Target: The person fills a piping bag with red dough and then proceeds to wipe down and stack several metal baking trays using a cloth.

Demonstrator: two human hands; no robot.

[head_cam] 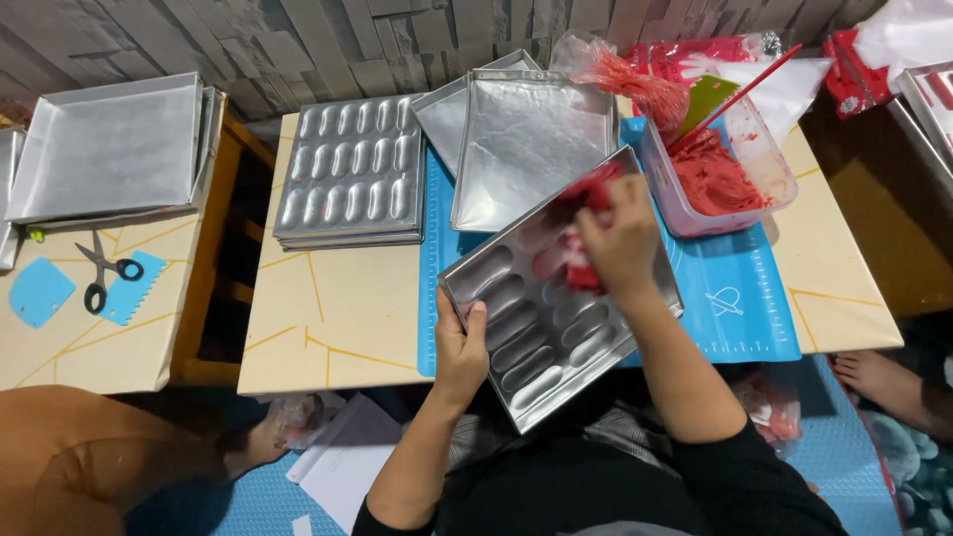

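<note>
My left hand [460, 342] grips the near left edge of a metal baking tray [526, 347] with several oblong moulds, tilted over the table's front edge. My right hand [621, 241] squeezes a clear piping bag of red batter [588, 199] over the tray's far moulds; a few of them look pink with batter. A clear plastic tub of red batter [717, 179] with a red spatula [735, 97] stands to the right on the blue silicone mat [740, 298].
A stack of oblong-mould trays [352, 174] and flat metal trays [526, 139] lie at the table's back. A side table on the left holds square trays [109, 149], scissors [102, 270] and blue scrapers [40, 291]. Another person's bare foot [879, 377] is at the right.
</note>
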